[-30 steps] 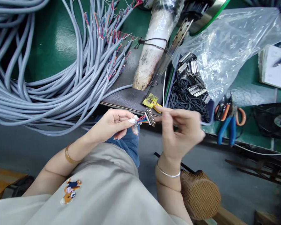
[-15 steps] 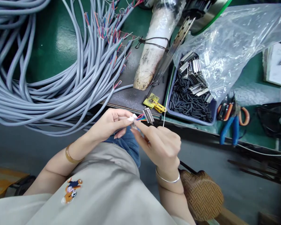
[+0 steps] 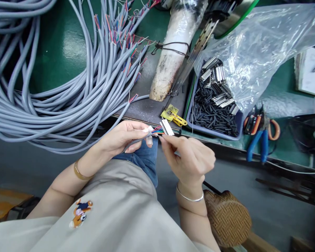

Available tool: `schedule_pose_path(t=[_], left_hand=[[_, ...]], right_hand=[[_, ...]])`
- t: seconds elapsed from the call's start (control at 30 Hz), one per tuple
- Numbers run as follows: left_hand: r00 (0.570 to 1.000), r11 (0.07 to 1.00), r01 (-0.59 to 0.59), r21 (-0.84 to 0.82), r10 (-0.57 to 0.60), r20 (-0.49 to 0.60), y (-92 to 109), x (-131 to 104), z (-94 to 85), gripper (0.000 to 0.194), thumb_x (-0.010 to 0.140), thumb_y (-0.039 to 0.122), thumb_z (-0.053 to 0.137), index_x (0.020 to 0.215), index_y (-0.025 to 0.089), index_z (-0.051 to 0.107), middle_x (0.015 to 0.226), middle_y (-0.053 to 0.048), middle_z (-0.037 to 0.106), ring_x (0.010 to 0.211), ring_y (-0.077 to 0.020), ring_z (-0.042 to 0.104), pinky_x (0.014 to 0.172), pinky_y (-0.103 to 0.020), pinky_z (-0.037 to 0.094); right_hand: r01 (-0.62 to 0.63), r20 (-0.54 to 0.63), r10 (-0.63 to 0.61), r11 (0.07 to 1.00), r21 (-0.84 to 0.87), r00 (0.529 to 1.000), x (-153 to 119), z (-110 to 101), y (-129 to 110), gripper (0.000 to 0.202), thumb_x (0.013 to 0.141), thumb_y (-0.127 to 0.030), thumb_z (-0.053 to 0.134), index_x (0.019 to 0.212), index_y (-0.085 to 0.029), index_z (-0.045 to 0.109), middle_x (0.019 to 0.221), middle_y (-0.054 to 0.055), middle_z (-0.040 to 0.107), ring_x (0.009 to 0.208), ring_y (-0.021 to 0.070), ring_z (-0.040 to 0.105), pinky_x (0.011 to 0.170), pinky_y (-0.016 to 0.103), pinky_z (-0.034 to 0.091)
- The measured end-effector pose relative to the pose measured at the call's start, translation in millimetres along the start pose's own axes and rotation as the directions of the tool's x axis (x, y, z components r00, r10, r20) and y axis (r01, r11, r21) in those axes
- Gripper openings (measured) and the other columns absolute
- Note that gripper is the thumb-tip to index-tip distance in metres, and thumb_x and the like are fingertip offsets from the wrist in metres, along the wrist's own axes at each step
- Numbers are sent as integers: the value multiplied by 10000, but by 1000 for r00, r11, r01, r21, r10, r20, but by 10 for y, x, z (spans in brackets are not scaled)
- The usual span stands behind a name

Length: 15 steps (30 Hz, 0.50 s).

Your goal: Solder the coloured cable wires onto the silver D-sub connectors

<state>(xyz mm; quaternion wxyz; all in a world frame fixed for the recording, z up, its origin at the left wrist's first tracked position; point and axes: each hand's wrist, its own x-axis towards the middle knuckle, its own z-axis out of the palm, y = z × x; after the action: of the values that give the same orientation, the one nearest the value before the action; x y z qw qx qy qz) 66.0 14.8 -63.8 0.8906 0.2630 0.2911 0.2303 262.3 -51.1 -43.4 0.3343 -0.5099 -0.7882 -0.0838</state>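
My left hand (image 3: 128, 137) is closed around a grey cable (image 3: 134, 141), with white wrapping on its fingertips. Several thin coloured wires (image 3: 158, 130) fan out from the cable's end to a metal multi-pin connector (image 3: 167, 127), which sits just beyond the fingers with its pale side showing. Close below the connector, my right hand (image 3: 188, 156) has thumb and forefinger pinched together beside the wires. Whatever is in that pinch is too small to make out. A yellow cutter (image 3: 177, 119) lies on the bench just past the connector.
Many grey cables (image 3: 76, 94) with stripped ends cover the left side. A blue bin (image 3: 214, 133) holds short black tubes and metal connectors, partly under a clear plastic bag (image 3: 262, 45). Pliers (image 3: 262, 134) lie right of it. A white wrapped, rod-like thing (image 3: 169, 52) points toward me.
My right hand has drawn back to the right from the left fingertips. The connector has turned from its dark, holed face to a pale side, and more of the grey cable shows.
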Motion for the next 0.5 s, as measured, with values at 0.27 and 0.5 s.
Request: schedule_pose_path(t=[0.27,0.5], left_hand=[[999,1000,27,-1,-27,-18,55,0,38,384,728,384,896,806,85,668,700,-32,726,332,-7,440,312,-148,244],[999,999,36,31,-36,-18,53,-28,53,367,748,378,875,847,87,675,707,-34,724,346,-10,431,316,-160,234]], right_hand=[[-228,87,214,952,206,973,30,-119,170,407,871,-193,782,1260,-274,691,1090,28,792,662,125,681,566,265,490],[-197,123,173,953,228,977,40,-30,181,172,909,-169,743,1071,-225,728,923,0,790,774,108,720,648,215,493]])
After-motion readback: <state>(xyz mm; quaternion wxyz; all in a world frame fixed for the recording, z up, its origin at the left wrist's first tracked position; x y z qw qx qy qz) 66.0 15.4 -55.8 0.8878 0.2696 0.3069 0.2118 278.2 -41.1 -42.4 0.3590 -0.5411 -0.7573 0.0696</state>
